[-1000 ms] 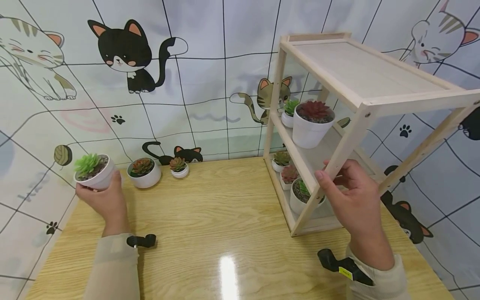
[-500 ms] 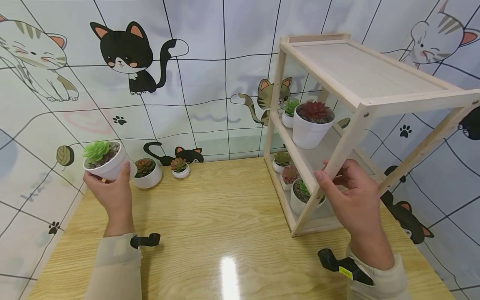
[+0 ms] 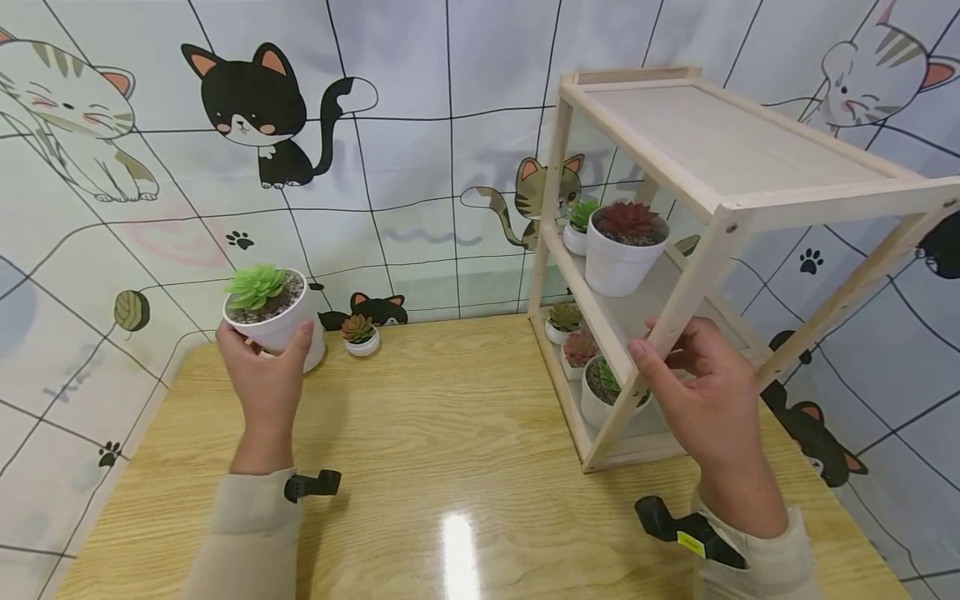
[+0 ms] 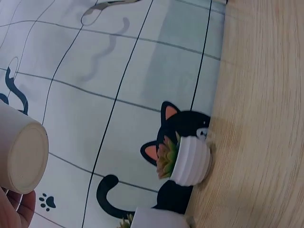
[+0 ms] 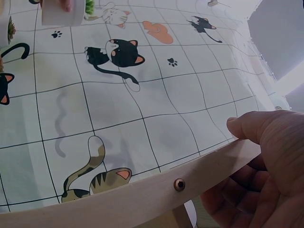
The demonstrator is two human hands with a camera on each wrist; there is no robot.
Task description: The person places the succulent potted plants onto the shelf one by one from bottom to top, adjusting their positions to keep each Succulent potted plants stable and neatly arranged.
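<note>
My left hand point(image 3: 264, 379) grips a white pot with a bright green succulent point(image 3: 258, 287), lifted above the table; the pot's bare underside shows in the left wrist view. Behind it, mostly hidden, stands a second white potted succulent point(image 3: 316, 354). A small potted succulent with reddish-green leaves point(image 3: 360, 332) sits just to the right, by the wall. At the right, my right hand point(image 3: 708, 392) holds the front upright of a pale wooden shelf point(image 3: 690, 283), thumb on one side and fingers curled behind, as the right wrist view also shows.
On the shelf's middle level are a large pot with a dark red succulent point(image 3: 626, 250) and a small green potted plant point(image 3: 580, 225). Several potted succulents, one of them pink point(image 3: 579, 348), fill its lower level. A cat-print wall covering point(image 3: 420, 167) backs the wooden table point(image 3: 420, 433).
My left hand has carried the green succulent to the right, so that its pot now covers most of the pot behind. My right hand has stayed on the shelf upright.
</note>
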